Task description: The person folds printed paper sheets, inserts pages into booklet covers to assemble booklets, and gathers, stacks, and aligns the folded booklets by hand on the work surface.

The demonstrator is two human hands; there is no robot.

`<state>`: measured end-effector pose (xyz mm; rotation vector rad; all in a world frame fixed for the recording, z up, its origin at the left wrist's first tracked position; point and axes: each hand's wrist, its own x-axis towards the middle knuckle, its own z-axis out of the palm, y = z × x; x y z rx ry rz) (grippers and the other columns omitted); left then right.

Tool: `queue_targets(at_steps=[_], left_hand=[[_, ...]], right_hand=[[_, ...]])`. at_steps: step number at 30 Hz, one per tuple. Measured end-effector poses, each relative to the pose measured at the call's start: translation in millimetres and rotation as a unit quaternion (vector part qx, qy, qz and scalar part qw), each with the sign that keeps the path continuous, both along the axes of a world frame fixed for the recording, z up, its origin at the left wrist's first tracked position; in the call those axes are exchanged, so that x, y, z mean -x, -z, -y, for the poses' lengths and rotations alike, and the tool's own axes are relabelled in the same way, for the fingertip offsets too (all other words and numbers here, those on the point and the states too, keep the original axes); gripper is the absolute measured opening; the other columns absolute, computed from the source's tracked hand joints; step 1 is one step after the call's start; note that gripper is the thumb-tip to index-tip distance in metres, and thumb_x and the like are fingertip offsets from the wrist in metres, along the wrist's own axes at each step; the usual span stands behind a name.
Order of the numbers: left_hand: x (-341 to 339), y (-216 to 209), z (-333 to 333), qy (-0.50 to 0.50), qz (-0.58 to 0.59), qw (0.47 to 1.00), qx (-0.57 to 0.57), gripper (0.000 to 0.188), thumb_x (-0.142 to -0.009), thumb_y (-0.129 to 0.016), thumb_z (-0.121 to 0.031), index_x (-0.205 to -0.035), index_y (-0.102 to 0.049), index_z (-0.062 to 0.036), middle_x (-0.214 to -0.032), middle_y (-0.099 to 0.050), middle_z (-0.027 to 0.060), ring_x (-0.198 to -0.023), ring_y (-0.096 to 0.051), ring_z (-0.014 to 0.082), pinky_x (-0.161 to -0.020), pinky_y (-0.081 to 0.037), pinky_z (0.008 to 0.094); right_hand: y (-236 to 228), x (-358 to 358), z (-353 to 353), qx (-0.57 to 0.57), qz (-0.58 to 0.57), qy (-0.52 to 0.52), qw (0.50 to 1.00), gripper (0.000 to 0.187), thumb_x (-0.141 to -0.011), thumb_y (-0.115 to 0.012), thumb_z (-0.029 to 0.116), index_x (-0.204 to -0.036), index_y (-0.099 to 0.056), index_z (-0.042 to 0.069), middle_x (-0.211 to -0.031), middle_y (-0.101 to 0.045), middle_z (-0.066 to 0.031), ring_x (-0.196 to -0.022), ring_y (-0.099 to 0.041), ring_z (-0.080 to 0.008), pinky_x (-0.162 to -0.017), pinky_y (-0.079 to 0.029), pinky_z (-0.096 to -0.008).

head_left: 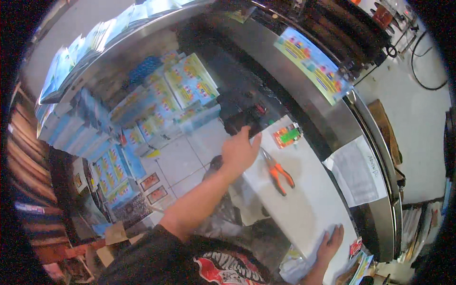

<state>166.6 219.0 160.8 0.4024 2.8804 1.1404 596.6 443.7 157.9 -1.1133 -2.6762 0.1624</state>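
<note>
One reach, it seems, over a smooth white bench (308, 199).
Squared blue-and-yellow printed paper stacks (187, 83); left hand (240, 151), fingers half curled, cannot tell if gripping; steel-nosed, orange-handled pliers (274, 172) on bench, just beside thumb; right hand (327, 244) open. Next move likely calls for fingers round bowed handles.

White tabletop (295, 209): orange-handled pliers (275, 172), handles spread; orange-green packet (288, 136) near far end.
</note>
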Motion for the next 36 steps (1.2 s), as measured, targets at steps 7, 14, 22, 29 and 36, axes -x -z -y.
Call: queue_targets(at_steps=[7, 14, 22, 29, 36], left_hand=[[2, -2, -2, 0.012, -0.006, 1.0, 0.007, 0.051, -0.094, -0.054, -0.046, -0.122, -0.058, -0.0043, -0.085, -0.07, 0.02, -0.08, -0.069, 0.0367, -0.074, -0.051, 0.0499], [0, -9, 3, 0.017, 0.019, 1.0, 0.016, 0.049, -0.094, -0.054, -0.044, -0.119, -0.06, -0.0032, -0.087, -0.07, 0.0205, -0.079, -0.069, 0.0358, -0.075, -0.052, 0.0481], [5, -8, 12, 0.004, 0.033, 0.998, -0.048, 0.058, -0.093, -0.054, -0.05, -0.128, -0.054, -0.0045, -0.092, -0.07, 0.0206, -0.088, -0.068, 0.0384, -0.079, -0.052, 0.0505], [-28, -58, 49, 0.261, -0.083, 0.961, -0.041, 0.065, -0.082, -0.07, -0.038, -0.13, -0.049, -0.0001, -0.113, -0.06, 0.0209, -0.106, -0.057, 0.0394, -0.093, -0.047, 0.049], [-149, -231, 181, 0.45, -0.58, 0.679, 0.021, 0.021, -0.092, -0.051, -0.01, -0.11, -0.056, -0.0016, -0.117, -0.058, 0.0133, -0.12, -0.051, 0.0266, -0.112, -0.036, 0.0392]], right_hand=[[-7, 7, 3, 0.023, -0.01, 0.013, 1.0, 0.05, -0.095, -0.058, 0.024, -0.138, -0.049, -0.001, -0.15, -0.039, -0.0231, -0.139, -0.035, -0.0413, -0.116, -0.027, -0.0502], [3, -1, 2, 0.037, -0.023, 0.026, 0.999, 0.05, -0.095, -0.058, 0.024, -0.136, -0.05, -0.003, -0.149, -0.039, -0.0237, -0.139, -0.034, -0.0409, -0.116, -0.027, -0.0506], [-7, 12, 15, 0.028, -0.038, 0.026, 0.999, 0.05, -0.095, -0.057, 0.026, -0.133, -0.052, -0.007, -0.147, -0.042, -0.0244, -0.138, -0.036, -0.0393, -0.115, -0.029, -0.049], [-27, 12, 20, 0.043, 0.003, -0.011, 0.999, 0.058, -0.1, -0.05, 0.038, -0.133, -0.051, -0.009, -0.144, -0.043, -0.0292, -0.137, -0.037, -0.041, -0.117, -0.028, -0.0467], [-40, 37, 11, -0.001, -0.012, -0.007, 1.0, 0.056, -0.096, -0.057, 0.04, -0.115, -0.063, -0.012, -0.11, -0.064, -0.0331, -0.107, -0.061, -0.0435, -0.099, -0.046, -0.0457]])
